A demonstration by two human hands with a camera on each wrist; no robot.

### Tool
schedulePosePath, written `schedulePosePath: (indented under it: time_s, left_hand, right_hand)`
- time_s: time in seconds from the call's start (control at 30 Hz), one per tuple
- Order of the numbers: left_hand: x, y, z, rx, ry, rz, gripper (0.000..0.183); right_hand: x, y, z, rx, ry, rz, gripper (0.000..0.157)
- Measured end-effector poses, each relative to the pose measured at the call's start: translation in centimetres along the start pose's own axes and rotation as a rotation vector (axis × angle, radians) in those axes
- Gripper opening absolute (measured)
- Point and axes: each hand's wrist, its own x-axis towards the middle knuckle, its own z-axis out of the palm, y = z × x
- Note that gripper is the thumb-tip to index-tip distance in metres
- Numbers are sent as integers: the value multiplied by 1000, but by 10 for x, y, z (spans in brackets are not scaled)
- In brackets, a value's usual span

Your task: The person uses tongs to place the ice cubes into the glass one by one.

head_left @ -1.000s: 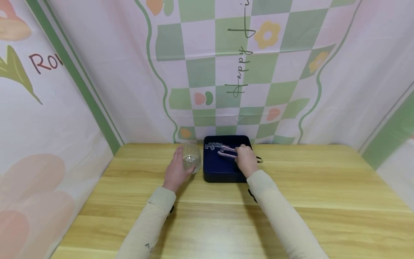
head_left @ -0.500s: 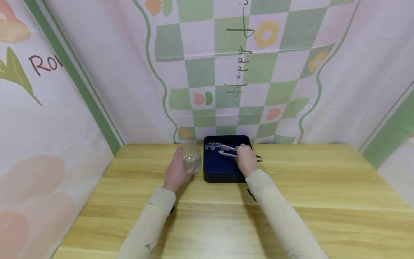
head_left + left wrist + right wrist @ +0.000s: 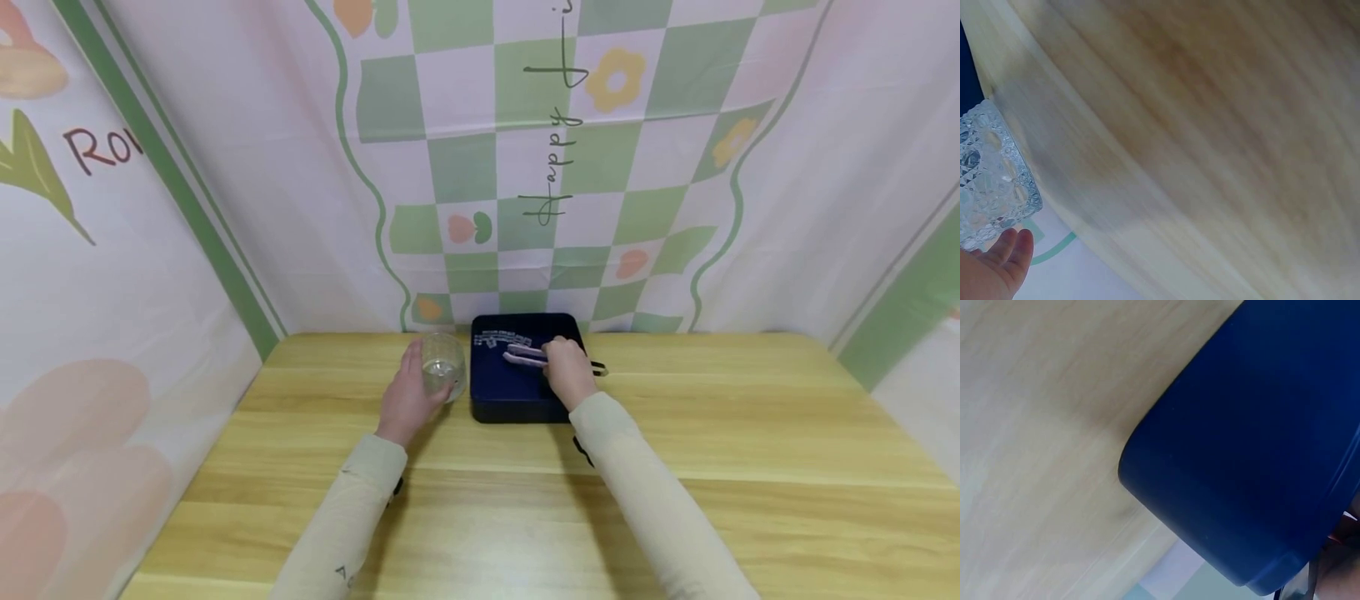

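In the head view my left hand [image 3: 408, 393] holds a clear drinking glass [image 3: 444, 367], fingers and thumb curled around its side. The left wrist view shows the textured cut pattern of this glass [image 3: 991, 178] beside the fingertips. My right hand [image 3: 570, 371] grips a pair of tongs [image 3: 527, 357] with pale pinkish arms and a dark looped end sticking out at the right. Their tips are near each other, over a dark blue square box [image 3: 498, 383] with white print on it. Whether the tips pinch something, I cannot tell. The right wrist view shows the box's side [image 3: 1241, 444].
Both hands work near the far edge of a wood-grain table [image 3: 480, 517]. Just behind it hangs a checked, flower-printed cloth [image 3: 525, 167]. The glass stands close to the box's left side.
The tongs' arms spread apart slightly half a second ago and now lie closer together, over nearly the same spot of the box. The left hand and the glass have stayed in place.
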Motion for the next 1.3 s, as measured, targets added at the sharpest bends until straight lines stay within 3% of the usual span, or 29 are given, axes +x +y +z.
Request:
schedulePosePath:
  time_s: [0.4, 1.0, 1.3]
  left_hand:
    - [0, 0, 2, 2, 16, 17, 92]
    - [1, -1, 2, 2, 3, 8, 93]
    - [0, -1, 1, -4, -8, -2, 93]
  right_hand:
    - [-2, 2, 0, -10, 36, -31, 21]
    - [-4, 6, -2, 8, 3, -16, 27]
    - [-4, 10, -2, 28, 109, -34, 24]
